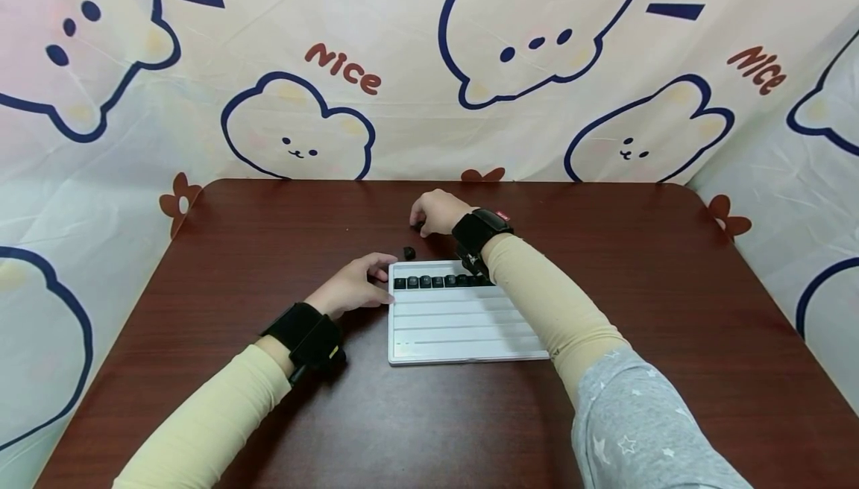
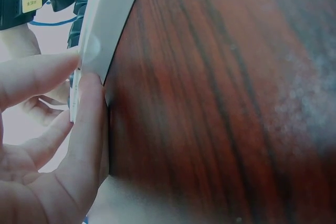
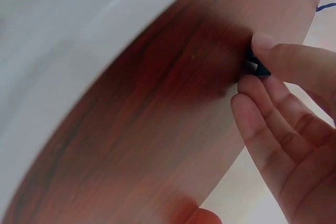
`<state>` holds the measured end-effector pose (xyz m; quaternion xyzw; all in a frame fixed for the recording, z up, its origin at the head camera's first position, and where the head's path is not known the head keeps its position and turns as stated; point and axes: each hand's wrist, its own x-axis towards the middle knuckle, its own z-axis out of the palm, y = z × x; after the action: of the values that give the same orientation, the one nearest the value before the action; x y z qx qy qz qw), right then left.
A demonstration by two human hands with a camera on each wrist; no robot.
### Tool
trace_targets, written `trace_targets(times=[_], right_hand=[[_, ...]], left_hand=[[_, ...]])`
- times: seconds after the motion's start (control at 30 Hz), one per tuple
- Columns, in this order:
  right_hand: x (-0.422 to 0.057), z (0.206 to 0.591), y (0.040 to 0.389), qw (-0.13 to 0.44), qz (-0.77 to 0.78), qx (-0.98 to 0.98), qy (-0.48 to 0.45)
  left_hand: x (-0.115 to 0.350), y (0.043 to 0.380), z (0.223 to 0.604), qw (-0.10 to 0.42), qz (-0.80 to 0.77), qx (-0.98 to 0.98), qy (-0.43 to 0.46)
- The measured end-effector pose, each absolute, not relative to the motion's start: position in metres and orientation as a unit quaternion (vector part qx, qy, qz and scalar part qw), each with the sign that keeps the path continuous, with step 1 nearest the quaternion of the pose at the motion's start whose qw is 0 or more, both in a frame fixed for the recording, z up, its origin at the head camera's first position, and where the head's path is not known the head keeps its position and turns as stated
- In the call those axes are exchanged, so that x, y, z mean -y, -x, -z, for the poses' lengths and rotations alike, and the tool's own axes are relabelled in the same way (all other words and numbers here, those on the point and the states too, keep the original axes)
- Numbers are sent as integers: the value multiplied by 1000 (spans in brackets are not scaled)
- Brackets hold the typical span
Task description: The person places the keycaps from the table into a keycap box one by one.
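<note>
A white grooved tray (image 1: 463,325) lies on the table, with a row of several black keycaps (image 1: 426,282) along its upper groove. At the tray's left edge, my left hand (image 1: 352,285) rests its thumb and fingertips against the rim, the fingers loosely extended. The left wrist view shows the thumb (image 2: 90,98) on the tray's side. Beyond the far edge, my right hand (image 1: 439,212) pinches a small black keycap (image 3: 261,70) between thumb and fingers, low over the table. One loose keycap (image 1: 409,253) sits just behind the tray's far left corner.
The dark brown wooden table (image 1: 456,429) has a patterned cloth (image 1: 409,12) hanging behind it and at both sides. My right forearm (image 1: 557,295) crosses over the tray's right part and hides it. Both wrists wear black bands.
</note>
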<state>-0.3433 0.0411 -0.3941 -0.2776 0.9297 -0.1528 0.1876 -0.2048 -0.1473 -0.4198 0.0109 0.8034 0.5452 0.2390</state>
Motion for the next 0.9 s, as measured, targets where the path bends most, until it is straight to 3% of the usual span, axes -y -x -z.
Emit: trace_targets(times=[0.9], right_hand=[[-73, 392, 333, 171, 149, -913, 338]], left_hand=[[147, 204, 418, 238, -543, -805, -12]])
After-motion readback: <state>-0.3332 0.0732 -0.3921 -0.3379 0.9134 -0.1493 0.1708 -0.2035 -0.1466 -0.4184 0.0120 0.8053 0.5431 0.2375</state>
